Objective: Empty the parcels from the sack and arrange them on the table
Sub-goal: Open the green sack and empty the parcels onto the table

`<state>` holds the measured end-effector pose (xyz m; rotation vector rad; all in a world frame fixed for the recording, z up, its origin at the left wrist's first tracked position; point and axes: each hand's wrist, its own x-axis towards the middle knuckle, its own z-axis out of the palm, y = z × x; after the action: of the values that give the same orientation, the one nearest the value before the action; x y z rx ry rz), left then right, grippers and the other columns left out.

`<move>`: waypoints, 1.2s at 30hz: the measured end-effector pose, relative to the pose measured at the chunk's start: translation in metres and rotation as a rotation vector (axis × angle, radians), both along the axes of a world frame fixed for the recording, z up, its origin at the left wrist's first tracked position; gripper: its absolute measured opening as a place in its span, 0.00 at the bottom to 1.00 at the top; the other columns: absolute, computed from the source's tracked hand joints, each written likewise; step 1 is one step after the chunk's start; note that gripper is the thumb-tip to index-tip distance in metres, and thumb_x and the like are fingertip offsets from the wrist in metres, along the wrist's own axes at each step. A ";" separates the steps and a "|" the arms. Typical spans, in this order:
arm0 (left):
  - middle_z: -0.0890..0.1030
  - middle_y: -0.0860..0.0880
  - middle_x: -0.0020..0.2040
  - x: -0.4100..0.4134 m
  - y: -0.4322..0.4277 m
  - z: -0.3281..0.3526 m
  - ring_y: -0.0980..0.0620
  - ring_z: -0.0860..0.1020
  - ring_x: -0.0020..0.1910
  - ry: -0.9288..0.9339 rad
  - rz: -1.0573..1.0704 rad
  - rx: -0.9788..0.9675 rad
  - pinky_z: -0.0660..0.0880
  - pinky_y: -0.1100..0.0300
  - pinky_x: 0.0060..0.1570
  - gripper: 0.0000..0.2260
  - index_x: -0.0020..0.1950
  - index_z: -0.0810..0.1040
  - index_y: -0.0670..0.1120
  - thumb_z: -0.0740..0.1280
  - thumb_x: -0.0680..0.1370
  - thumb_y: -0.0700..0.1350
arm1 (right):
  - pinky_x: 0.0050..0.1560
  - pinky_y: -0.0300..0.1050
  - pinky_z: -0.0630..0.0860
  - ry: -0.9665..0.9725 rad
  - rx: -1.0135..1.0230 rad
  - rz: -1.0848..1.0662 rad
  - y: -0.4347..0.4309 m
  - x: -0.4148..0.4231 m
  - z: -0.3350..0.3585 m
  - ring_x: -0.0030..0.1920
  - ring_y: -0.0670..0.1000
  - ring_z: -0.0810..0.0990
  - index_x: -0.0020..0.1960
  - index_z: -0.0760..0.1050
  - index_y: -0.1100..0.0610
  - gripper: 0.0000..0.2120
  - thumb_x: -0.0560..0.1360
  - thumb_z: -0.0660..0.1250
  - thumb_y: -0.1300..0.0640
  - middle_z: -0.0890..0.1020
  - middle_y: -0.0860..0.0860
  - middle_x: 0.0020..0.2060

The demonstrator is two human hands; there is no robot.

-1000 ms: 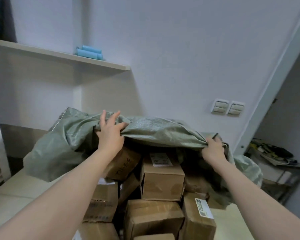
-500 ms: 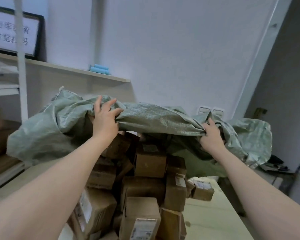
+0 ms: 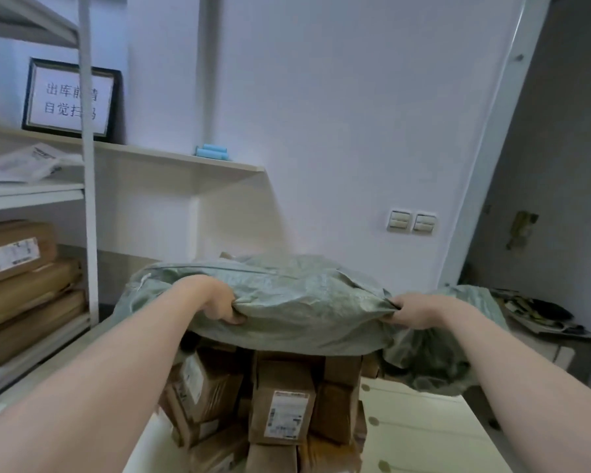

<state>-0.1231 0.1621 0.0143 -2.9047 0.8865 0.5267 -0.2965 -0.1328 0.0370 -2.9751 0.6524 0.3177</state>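
Observation:
A grey-green woven sack (image 3: pixel 297 298) is stretched across a heap of brown cardboard parcels (image 3: pixel 282 404) on the pale wooden table (image 3: pixel 420 431). My left hand (image 3: pixel 215 298) is clenched on the sack's left side. My right hand (image 3: pixel 420 310) grips a bunched fold on its right side. The sack covers the top of the heap. Several labelled boxes show below its hem, stacked and leaning. More of the sack hangs down at the right (image 3: pixel 434 367) over the table's far corner.
A white shelf rack (image 3: pixel 89 199) at the left holds flat brown boxes (image 3: pixel 17 268) and papers. A framed sign (image 3: pixel 70 97) and a blue roll (image 3: pixel 212 152) rest on a wall shelf. Wall switches (image 3: pixel 411 221) are on the wall behind. Clutter lies on a surface at the right (image 3: pixel 543 315).
Both hands have shifted their hold on the sack, with the left fingers now curled under the fabric. The sack covers more of the heap's top. The camera has tilted and the parcels have spread forward.

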 end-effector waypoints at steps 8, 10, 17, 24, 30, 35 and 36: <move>0.71 0.45 0.71 0.072 -0.006 0.014 0.44 0.72 0.66 -0.021 0.083 -0.019 0.68 0.53 0.66 0.38 0.74 0.67 0.43 0.60 0.75 0.69 | 0.67 0.73 0.55 -0.271 -0.231 -0.342 -0.016 0.089 -0.004 0.69 0.64 0.63 0.65 0.70 0.52 0.27 0.78 0.54 0.34 0.66 0.60 0.68; 0.73 0.43 0.69 0.097 -0.009 0.017 0.43 0.73 0.65 -0.140 0.093 -0.078 0.70 0.55 0.62 0.35 0.72 0.67 0.40 0.59 0.77 0.66 | 0.65 0.78 0.49 -0.329 -0.316 -0.377 -0.011 0.120 -0.002 0.71 0.65 0.60 0.67 0.67 0.53 0.27 0.78 0.54 0.35 0.63 0.60 0.68; 0.65 0.43 0.68 0.235 -0.014 -0.011 0.42 0.65 0.67 -0.460 0.249 -0.696 0.71 0.43 0.62 0.36 0.72 0.62 0.49 0.71 0.71 0.63 | 0.72 0.67 0.47 -0.515 -0.386 -0.278 -0.029 0.247 -0.022 0.71 0.58 0.66 0.75 0.52 0.52 0.36 0.76 0.62 0.37 0.46 0.56 0.76; 0.41 0.58 0.79 0.337 -0.056 -0.088 0.49 0.36 0.78 -0.167 0.126 -0.623 0.44 0.26 0.67 0.34 0.76 0.47 0.68 0.55 0.73 0.73 | 0.72 0.59 0.55 -0.323 -0.231 -0.262 -0.063 0.327 -0.082 0.74 0.55 0.63 0.75 0.55 0.53 0.31 0.80 0.49 0.36 0.55 0.53 0.77; 0.54 0.49 0.80 0.364 -0.085 -0.137 0.47 0.51 0.79 0.101 0.027 -0.714 0.50 0.44 0.76 0.37 0.77 0.53 0.66 0.49 0.69 0.77 | 0.70 0.57 0.64 -0.094 0.062 -0.277 -0.089 0.340 -0.114 0.69 0.58 0.70 0.75 0.62 0.48 0.32 0.78 0.44 0.32 0.71 0.55 0.71; 0.46 0.54 0.80 0.355 -0.086 -0.131 0.47 0.42 0.78 -0.093 0.141 -0.598 0.47 0.27 0.68 0.33 0.76 0.50 0.68 0.51 0.72 0.76 | 0.65 0.57 0.68 -0.600 -0.195 -0.253 -0.065 0.357 -0.099 0.64 0.65 0.70 0.67 0.71 0.58 0.22 0.78 0.64 0.47 0.72 0.61 0.65; 0.45 0.53 0.79 0.349 -0.086 -0.128 0.46 0.42 0.78 -0.157 0.173 -0.597 0.48 0.27 0.68 0.34 0.76 0.51 0.66 0.53 0.72 0.75 | 0.64 0.56 0.68 -0.771 -0.171 -0.170 -0.046 0.362 -0.089 0.63 0.64 0.71 0.65 0.73 0.58 0.20 0.77 0.66 0.50 0.74 0.61 0.63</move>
<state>0.2256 0.0761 -0.1141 -3.5138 0.8989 0.0279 0.0654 -0.1790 -0.0521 -2.8031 0.8240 -0.8857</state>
